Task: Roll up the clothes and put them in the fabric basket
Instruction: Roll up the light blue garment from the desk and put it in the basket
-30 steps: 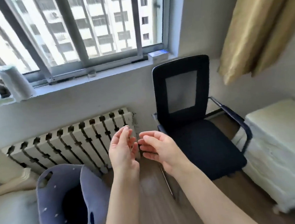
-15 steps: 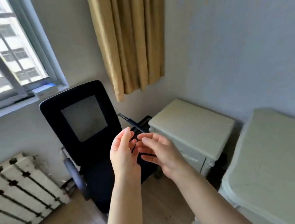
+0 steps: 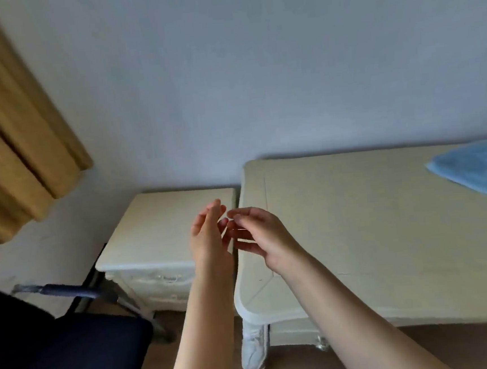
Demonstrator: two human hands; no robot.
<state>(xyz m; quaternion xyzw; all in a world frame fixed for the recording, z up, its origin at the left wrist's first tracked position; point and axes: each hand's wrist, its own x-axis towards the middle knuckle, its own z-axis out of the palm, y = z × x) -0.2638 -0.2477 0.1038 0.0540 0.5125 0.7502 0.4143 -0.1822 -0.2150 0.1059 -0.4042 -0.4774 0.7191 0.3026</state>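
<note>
Two hands: left point(image 3: 208, 237), right point(image 3: 260, 236) | grip open, empty | blue cloth point(image 3: 479, 168) well apart, far right on table point(image 3: 373, 232)

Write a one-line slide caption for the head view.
Both hands, left and right, raised empty before a pale bed with blue cloth at its far edge.
</note>
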